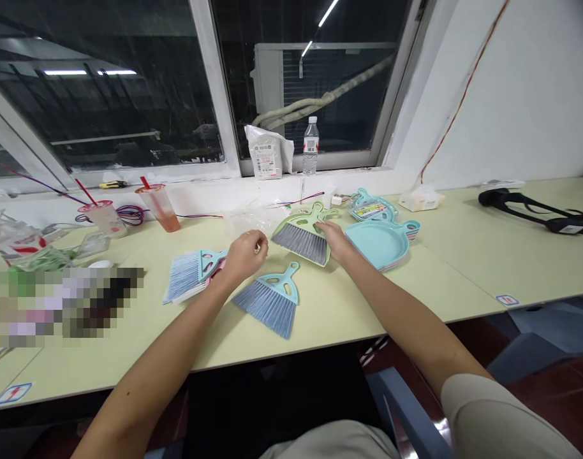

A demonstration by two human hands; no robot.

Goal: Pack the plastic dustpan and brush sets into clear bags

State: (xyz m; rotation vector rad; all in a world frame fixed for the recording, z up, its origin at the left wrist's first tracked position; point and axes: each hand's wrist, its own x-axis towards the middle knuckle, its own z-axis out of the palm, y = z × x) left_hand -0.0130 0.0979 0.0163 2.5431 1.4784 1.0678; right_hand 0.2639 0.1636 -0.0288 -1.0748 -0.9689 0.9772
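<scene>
My right hand [335,241] grips the right edge of a light green dustpan [323,256], which is lifted and tilted. A green brush with grey bristles [301,240] lies against that dustpan. My left hand [246,256] is closed, fingers curled to the thumb; what it holds, if anything, is hidden. Below and between my hands lies a blue brush [267,303], bristles toward me. Left of my left hand, more brushes [184,274] are piled, a blue one on top. Crumpled clear plastic [248,215] lies behind my hands.
Stacked dustpans, a blue one [380,242] on top, sit at the right, before a packaged blue set [372,208]. Two drink cups [162,209] stand at the back left. A water bottle [310,146] is on the sill. A black headset [535,210] lies far right.
</scene>
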